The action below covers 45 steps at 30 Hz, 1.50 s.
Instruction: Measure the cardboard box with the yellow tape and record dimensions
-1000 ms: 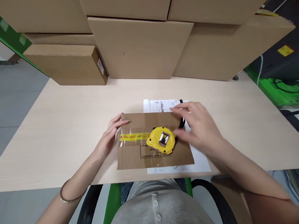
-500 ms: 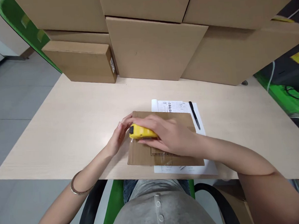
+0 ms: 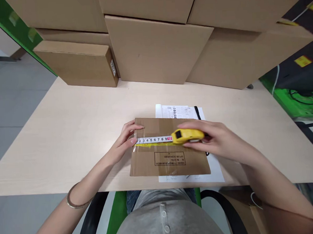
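A small flat cardboard box (image 3: 143, 162) with clear tape and a printed panel lies near the table's front edge. Across its top runs the white blade (image 3: 156, 139) of a yellow tape measure (image 3: 188, 135), drawn out to about the 10 mark. My right hand (image 3: 218, 136) is closed around the tape measure's case over the right half of the box. At the box's left edge, my left hand (image 3: 124, 142) pinches the blade's end with the thumb, its fingers resting on the box's upper left corner. The hook of the blade is hidden there.
Printed paper sheets (image 3: 177, 111) and a black pen (image 3: 196, 111) lie partly beneath and behind the box. Large cardboard boxes (image 3: 160, 48) are stacked along the table's back, with a smaller carton (image 3: 83, 65) at the left. A dark device (image 3: 292, 75) stands at right.
My right hand has moved right with the tape measure, drawing the blade out across the box. My left hand stays at the box's left edge, now with its thumb at the blade's end.
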Motion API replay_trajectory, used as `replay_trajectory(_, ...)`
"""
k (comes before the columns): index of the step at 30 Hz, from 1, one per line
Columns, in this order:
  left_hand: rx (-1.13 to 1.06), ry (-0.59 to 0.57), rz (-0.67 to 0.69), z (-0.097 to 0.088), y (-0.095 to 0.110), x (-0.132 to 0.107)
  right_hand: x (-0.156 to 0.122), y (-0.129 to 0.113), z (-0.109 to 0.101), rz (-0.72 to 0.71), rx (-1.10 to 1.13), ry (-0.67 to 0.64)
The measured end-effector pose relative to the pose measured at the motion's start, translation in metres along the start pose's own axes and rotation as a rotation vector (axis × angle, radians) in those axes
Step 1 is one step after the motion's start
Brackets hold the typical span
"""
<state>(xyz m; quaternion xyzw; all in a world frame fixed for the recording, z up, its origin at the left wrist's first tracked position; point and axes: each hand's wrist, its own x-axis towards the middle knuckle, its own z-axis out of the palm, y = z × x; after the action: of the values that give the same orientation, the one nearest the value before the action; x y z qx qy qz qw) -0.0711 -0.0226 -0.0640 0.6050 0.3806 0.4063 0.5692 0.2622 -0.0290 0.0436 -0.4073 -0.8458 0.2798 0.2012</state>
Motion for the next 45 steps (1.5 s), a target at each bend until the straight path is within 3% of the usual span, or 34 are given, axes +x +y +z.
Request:
replay_trajectory(3, -0.03, 0.007, -0.01, -0.001, -0.005, 0.0, -0.043, 0.023, -0.022, 0.136, -0.009, 0.111)
replay_trajectory(6, 0.003, 0.04, 0.015, -0.003, -0.011, 0.0, -0.071, 0.037, -0.027, 0.247, 0.013, 0.187)
replay_trajectory(12, 0.044, 0.054, 0.026, -0.005, -0.012, 0.0, -0.077, 0.041, -0.016, 0.229, 0.02, 0.218)
replay_trajectory(16, 0.052, 0.05, 0.018, -0.006, -0.009, 0.0, -0.073, 0.03, -0.026, 0.216, -0.03, 0.183)
replay_trajectory(21, 0.083, 0.065, -0.019, -0.008, -0.009, -0.002, -0.03, 0.002, -0.03, 0.066, -0.073, 0.07)
replay_trajectory(27, -0.021, 0.116, 0.015, -0.001, -0.008, -0.002, 0.064, -0.041, 0.023, -0.265, -0.243, -0.158)
replay_trajectory(31, -0.169, 0.104, 0.002, 0.007, -0.003, 0.002, 0.094, -0.059, 0.037, -0.442, -0.238, -0.214)
replay_trajectory(33, -0.057, 0.079, 0.057, 0.005, 0.002, 0.001, 0.09, -0.055, 0.025, -0.456, -0.135, -0.234)
replay_trajectory(35, 0.225, 0.065, 0.161, 0.003, 0.015, -0.004, 0.074, -0.045, 0.006, -0.429, 0.014, -0.217)
replay_trajectory(39, 0.824, 0.105, 0.385, 0.019, 0.063, -0.02, 0.024, -0.022, -0.032, -0.264, 0.149, -0.115)
replay_trajectory(41, 0.882, -0.01, 0.532, 0.038, 0.087, -0.026, 0.005, -0.016, -0.04, -0.277, 0.198, -0.2)
replay_trajectory(45, 0.99, -0.235, 0.568, 0.077, 0.103, -0.029, -0.006, -0.011, -0.029, -0.325, 0.266, -0.418)
